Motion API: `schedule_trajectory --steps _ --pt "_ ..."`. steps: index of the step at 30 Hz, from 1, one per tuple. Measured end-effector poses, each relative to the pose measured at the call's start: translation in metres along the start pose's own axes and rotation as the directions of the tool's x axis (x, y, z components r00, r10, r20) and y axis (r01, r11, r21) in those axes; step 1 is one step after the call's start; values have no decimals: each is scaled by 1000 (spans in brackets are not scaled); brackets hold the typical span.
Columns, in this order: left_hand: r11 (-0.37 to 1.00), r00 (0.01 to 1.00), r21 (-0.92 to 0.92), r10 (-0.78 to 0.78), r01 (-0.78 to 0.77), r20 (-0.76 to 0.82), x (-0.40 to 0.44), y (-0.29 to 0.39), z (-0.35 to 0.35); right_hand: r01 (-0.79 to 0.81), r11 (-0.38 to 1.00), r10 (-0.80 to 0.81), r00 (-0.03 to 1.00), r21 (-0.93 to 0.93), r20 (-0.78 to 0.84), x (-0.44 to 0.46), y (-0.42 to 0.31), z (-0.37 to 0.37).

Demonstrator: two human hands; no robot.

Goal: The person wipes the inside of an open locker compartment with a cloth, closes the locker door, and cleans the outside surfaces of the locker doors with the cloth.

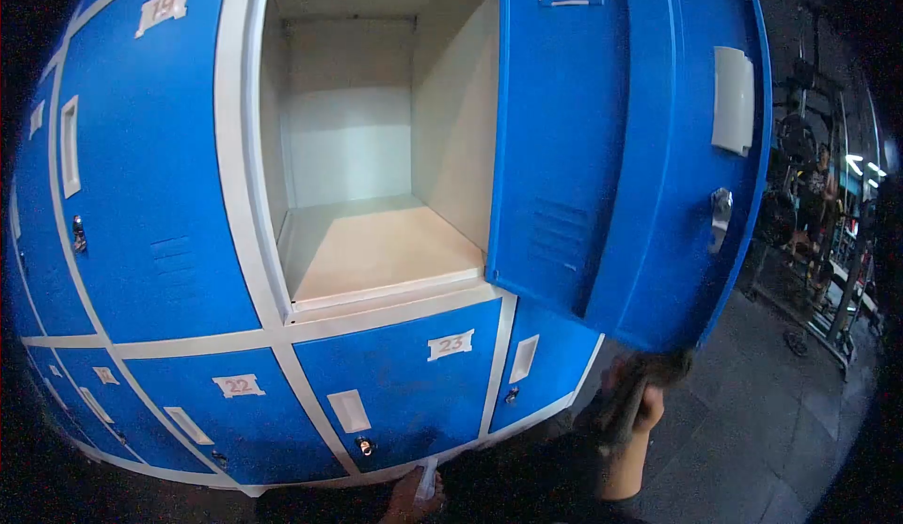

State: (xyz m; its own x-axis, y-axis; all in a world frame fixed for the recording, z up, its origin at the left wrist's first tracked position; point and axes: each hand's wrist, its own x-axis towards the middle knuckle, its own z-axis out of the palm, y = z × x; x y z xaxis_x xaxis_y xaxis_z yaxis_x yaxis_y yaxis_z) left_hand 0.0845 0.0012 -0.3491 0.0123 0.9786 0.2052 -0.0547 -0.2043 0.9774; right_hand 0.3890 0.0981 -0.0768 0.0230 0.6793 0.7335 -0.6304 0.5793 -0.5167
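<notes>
Below the open blue locker door (630,157), a person's right hand (649,409) clutches a dark cloth (616,418), apparently bunched for firm hold; lower left of the door, the left hand (404,500) grips a translucent object (428,480).

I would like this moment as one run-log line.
left hand: holding pale item | right hand: holding dark cloth-like item below open blue door | locker 23: shut

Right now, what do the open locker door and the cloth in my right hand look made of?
Open locker door: probably sheet metal with glossy blue paint, given its sheen and pressed slots. Cloth in your right hand: likely fabric, matte, judging by its bunched drape; blur hides weave.
</notes>
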Motion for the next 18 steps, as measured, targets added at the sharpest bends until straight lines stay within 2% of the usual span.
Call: schedule_trajectory --steps 1,2,3,4,6,7,8,9,10,11,13,15,16,18 --pt "997 1000 -82 13 -13 -1 3 8 2 10 998 -6 997 -55 81 -3 0 -3" --pt "933 984 -324 -175 158 -24 3 16 5 23 994 -6 987 -108 160 -7 1 -7" --pt "782 934 -546 -358 303 5 2 36 13 40 986 -1 972 -160 235 -10 3 -9" --pt "556 853 -725 -516 406 81 3 47 17 -116 987 130 983 -113 126 -14 7 -9" --pt "701 891 -627 -453 339 -24 6 40 19 -403 915 404 912 24 -71 -20 14 -5" --pt "764 907 -569 -415 304 -73 6 31 20 -402 895 395 916 -193 -71 -19 11 10" --pt "823 920 -502 -372 266 -122 5 18 19 -342 899 350 937 -273 -22 -22 7 27" --pt "872 930 -433 -326 227 -168 4 5 18 -275 897 302 953 -346 26 -22 -1 51" --pt "913 936 -360 -279 190 -213 3 -5 17 -172 943 213 970 -284 117 -16 -12 87" --pt "845 957 -500 -274 190 -98 3 -17 14 -30 954 97 973 -299 211 -18 -2 89" --pt "645 972 -730 -201 226 123 4 -48 6 211 912 -38 898 -352 438 -14 25 76" --pt "390 949 -869 -50 305 311 9 -69 -2 205 943 -20 820 -261 572 -1 13 103" --pt "254 922 -898 48 360 384 11 -75 -7 228 929 -11 804 -292 594 4 16 109" --pt "337 945 -885 -44 320 325 11 -77 -10 274 894 14 774 -355 633 9 30 121"
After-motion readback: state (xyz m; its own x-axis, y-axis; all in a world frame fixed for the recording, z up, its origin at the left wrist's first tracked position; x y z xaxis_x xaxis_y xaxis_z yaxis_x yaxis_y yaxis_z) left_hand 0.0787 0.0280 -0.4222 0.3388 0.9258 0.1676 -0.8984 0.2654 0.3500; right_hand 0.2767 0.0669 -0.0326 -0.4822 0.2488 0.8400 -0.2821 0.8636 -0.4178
